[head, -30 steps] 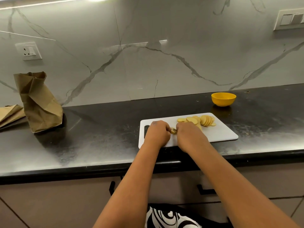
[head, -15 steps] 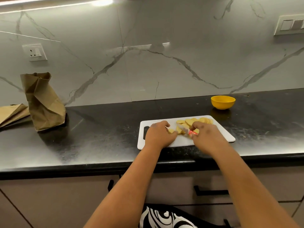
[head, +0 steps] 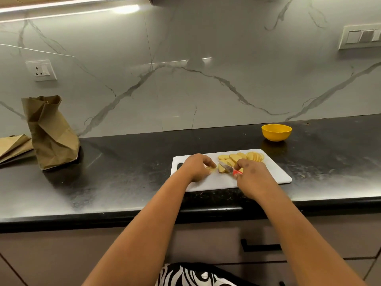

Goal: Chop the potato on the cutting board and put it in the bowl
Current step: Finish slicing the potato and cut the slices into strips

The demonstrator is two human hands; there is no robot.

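Note:
A white cutting board (head: 274, 172) lies on the black counter near its front edge. Several yellow potato slices (head: 241, 157) are spread along the board's far side. My left hand (head: 195, 167) pinches a small end piece of potato (head: 210, 168) on the board's left part. My right hand (head: 252, 176) grips a small knife (head: 228, 168) with a red handle, its blade pointing left over a cut slice. A yellow bowl (head: 276, 132) stands behind the board to the right; what it holds is hidden from here.
A crumpled brown paper bag (head: 50, 133) stands at the left of the counter, with a flat paper bag (head: 14, 146) beside it. Marble wall behind with a socket (head: 41, 70) and a switch plate (head: 362, 37). Drawer handles (head: 259, 247) sit below the counter edge.
My right hand has drawn back to the right, away from my left hand, uncovering the knife and a freshly cut slice. The left hand stays on the potato end piece.

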